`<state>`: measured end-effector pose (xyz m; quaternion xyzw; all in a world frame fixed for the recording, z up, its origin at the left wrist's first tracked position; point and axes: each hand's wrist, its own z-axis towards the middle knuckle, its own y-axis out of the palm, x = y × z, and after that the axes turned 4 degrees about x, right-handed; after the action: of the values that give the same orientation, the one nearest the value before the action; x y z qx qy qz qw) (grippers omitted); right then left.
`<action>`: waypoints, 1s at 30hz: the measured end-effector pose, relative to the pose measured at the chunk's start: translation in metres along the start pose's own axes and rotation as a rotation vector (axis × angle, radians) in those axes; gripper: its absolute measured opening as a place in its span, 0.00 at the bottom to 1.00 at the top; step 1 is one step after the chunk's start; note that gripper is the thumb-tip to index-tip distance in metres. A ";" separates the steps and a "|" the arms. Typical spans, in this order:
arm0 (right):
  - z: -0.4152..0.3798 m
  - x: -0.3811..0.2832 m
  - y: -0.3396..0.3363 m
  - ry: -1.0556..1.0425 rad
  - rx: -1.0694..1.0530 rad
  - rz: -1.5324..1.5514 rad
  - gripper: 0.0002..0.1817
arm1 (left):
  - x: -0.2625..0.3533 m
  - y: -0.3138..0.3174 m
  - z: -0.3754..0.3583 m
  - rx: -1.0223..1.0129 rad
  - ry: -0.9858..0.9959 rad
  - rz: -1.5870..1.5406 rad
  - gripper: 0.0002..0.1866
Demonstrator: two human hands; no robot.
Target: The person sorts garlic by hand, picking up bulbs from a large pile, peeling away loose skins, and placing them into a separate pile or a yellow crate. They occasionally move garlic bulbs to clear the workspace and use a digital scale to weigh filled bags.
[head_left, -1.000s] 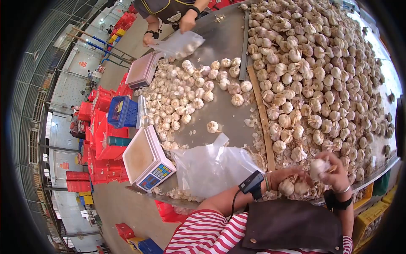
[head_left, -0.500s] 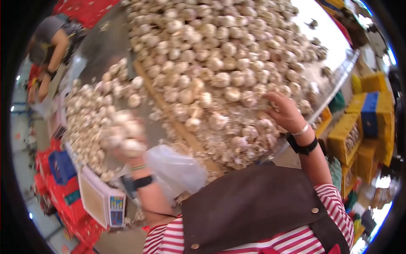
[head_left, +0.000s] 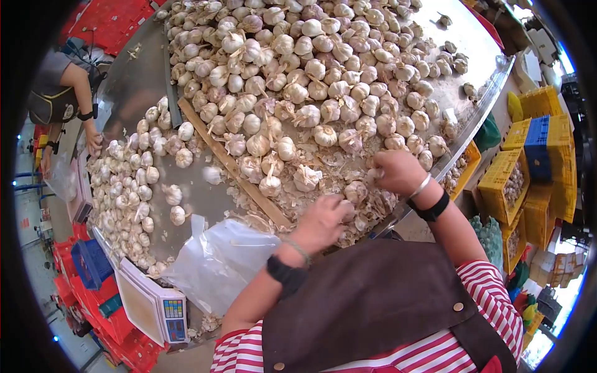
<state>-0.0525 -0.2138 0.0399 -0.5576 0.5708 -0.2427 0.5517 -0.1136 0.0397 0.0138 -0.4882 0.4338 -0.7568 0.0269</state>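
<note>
A big heap of garlic bulbs (head_left: 298, 93) covers the middle of the metal table, with loose skins (head_left: 336, 168) along its near side. My right hand (head_left: 401, 172) is curled at the heap's near right edge, its fingers closed on a garlic bulb (head_left: 374, 177) that they partly cover. Lower and to the left, my left hand (head_left: 320, 225) hovers over the skins with loosely bent fingers apart, slightly blurred and nearest to another bulb (head_left: 355, 191). Left of a wooden strip (head_left: 239, 165) lies a second pile of cleaner bulbs (head_left: 127, 186). One blurred bulb (head_left: 212, 174) is beside the strip.
A clear plastic bag (head_left: 217, 255) lies at the near table edge, beside a digital scale (head_left: 146, 298). Yellow crates (head_left: 507, 183) stand at right; red crates (head_left: 115, 311) and a blue basket (head_left: 92, 264) at left. Another person's arm (head_left: 81, 93) is at far left.
My left hand has let go of several garlic bulbs at the left pile and swung right, toward the skins. My right hand has moved slightly down and left, its fingers now curled in.
</note>
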 end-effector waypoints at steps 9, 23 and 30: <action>-0.024 0.001 -0.048 0.050 0.001 1.751 0.28 | -0.014 -0.002 0.004 -0.154 -0.409 -0.532 0.15; 0.005 -0.068 0.021 -0.103 -0.234 -0.179 0.10 | -0.023 -0.037 0.039 -0.245 -0.485 0.399 0.28; 0.011 -0.060 0.010 -0.003 -0.295 -0.089 0.12 | -0.040 -0.046 0.030 -0.073 -0.343 0.290 0.26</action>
<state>-0.0602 -0.1528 0.0491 -0.6577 0.5740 -0.1797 0.4535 -0.0523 0.0685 0.0210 -0.5429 0.5156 -0.6348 0.1910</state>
